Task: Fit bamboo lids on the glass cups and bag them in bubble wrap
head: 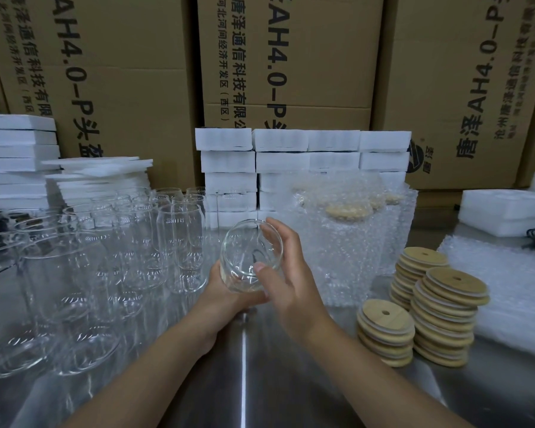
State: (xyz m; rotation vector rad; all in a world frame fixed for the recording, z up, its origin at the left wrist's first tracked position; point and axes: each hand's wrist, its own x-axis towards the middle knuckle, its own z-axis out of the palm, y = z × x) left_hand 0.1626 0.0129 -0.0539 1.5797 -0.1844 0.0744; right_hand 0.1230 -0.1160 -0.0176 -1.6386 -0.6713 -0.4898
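Both your left hand (221,296) and right hand (292,279) grip the tilted clear glass cup (249,253), so freeing one for round bamboo lids (448,313) at four o'clock could let it slip.

Tan bamboo lids (445,313); white foam blocks (303,140) (brown cartons (130,72) behind).

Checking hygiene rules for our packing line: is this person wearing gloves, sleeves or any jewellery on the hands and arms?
No gloves: the left hand and right hand are both bare. No ring, watch or bracelet shows. Both forearms are bare as well, with no sleeve in view down to the picture's bottom edge.
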